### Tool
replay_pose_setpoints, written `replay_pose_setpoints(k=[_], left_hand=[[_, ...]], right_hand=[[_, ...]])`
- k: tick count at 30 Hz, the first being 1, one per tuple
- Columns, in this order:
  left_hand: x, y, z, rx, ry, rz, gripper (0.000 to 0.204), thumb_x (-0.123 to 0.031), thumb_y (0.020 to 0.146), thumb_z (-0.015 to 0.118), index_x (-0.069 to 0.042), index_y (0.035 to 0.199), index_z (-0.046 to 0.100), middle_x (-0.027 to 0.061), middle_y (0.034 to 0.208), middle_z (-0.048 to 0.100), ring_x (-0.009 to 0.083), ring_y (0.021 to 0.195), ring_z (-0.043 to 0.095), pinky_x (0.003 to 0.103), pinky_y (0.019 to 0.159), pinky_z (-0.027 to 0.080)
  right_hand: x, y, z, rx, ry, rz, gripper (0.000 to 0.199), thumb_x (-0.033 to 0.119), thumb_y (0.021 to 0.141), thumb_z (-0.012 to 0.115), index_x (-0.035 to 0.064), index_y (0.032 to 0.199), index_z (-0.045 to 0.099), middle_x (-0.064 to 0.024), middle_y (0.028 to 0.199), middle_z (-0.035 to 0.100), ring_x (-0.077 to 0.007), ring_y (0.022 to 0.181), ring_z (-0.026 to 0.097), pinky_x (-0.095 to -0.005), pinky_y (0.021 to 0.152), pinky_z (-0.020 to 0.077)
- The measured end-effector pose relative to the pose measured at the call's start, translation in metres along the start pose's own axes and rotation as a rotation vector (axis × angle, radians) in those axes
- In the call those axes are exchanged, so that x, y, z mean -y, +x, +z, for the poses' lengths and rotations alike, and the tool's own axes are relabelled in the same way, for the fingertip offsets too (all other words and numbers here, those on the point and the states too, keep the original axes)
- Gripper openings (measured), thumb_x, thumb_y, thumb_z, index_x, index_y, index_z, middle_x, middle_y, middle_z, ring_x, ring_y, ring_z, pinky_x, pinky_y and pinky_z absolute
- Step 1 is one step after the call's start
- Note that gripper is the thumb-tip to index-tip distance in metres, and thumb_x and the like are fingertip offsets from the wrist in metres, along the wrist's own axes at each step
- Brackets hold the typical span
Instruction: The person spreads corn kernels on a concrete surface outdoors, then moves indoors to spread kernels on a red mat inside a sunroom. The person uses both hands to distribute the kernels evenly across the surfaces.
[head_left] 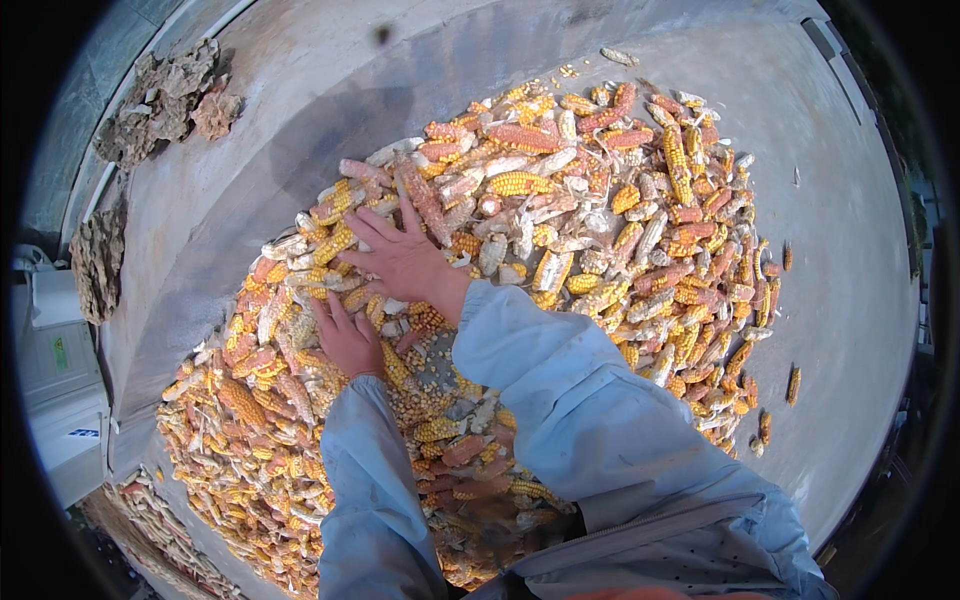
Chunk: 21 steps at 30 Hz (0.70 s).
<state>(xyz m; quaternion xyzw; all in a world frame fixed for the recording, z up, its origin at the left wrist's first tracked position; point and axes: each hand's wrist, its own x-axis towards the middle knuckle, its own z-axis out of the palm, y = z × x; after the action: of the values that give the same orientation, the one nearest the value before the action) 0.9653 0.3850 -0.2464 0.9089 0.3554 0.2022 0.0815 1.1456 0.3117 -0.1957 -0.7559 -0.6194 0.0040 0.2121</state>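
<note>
On the concrete floor (pixel 840 260) before me lay a wide heap of corn cobs (pixel 600 200), orange and yellow, some stripped pale, spreading from near my knees up and to the right. My right hand (pixel 405 258) rested flat on the heap near its upper left edge, fingers spread apart, palm down on the cobs, gripping nothing. My left hand (pixel 347 340) lay just below and to the left of it, also palm down among the cobs; its fingers were partly buried, so I could not tell whether it was closed on a cob. Both hands were near each other but apart. Loose kernels (pixel 432 368) sat in a small patch between my light blue sleeves (pixel 560 400). A few single cobs lay scattered off the heap's right side. Dry brown clumps (pixel 165 100) sat along the floor's far left edge, well apart from the corn.
</note>
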Motion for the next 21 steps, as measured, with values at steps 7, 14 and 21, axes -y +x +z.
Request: replay_pose_setpoints(k=[7, 14, 21], left_hand=[[0.0, 0.003, -0.005, 0.046, 0.029, -0.029, 0.06, -0.016, 0.079, 0.051, -0.001, 0.136, 0.038, 0.0285, 0.141, 0.03, 0.041, 0.117, 0.044, 0.044, 0.097, 0.036], [0.002, 0.001, 0.004, 0.036, -0.001, 0.008, 0.061, -0.014, 0.079, 0.051, 0.001, 0.136, 0.037, 0.0302, 0.141, 0.028, 0.0426, 0.123, 0.039, 0.043, 0.1, 0.035], [-0.004, 0.004, -0.002, 0.062, 0.036, 0.019, 0.062, -0.017, 0.081, 0.052, 0.0, 0.137, 0.034, 0.0304, 0.142, 0.026, 0.0435, 0.124, 0.038, 0.044, 0.099, 0.036]], right_hand=[[-0.127, -0.038, -0.038, 0.063, -0.078, 0.212, 0.063, 0.042, 0.078, 0.065, 0.0263, 0.134, 0.042, -0.0116, 0.15, 0.018, -0.036, 0.138, 0.013, -0.0434, 0.11, 0.0252], [-0.236, -0.146, -0.102, 0.108, -0.238, 0.772, 0.075, 0.051, 0.081, 0.06, 0.0148, 0.141, 0.032, -0.0123, 0.152, 0.011, -0.0365, 0.139, 0.009, -0.041, 0.112, 0.0196], [-0.188, -0.266, -0.135, 0.168, -0.303, 1.002, 0.074, 0.062, 0.082, 0.05, 0.0209, 0.141, 0.032, -0.0109, 0.152, 0.014, -0.0352, 0.137, 0.017, -0.0602, 0.107, 0.013]])
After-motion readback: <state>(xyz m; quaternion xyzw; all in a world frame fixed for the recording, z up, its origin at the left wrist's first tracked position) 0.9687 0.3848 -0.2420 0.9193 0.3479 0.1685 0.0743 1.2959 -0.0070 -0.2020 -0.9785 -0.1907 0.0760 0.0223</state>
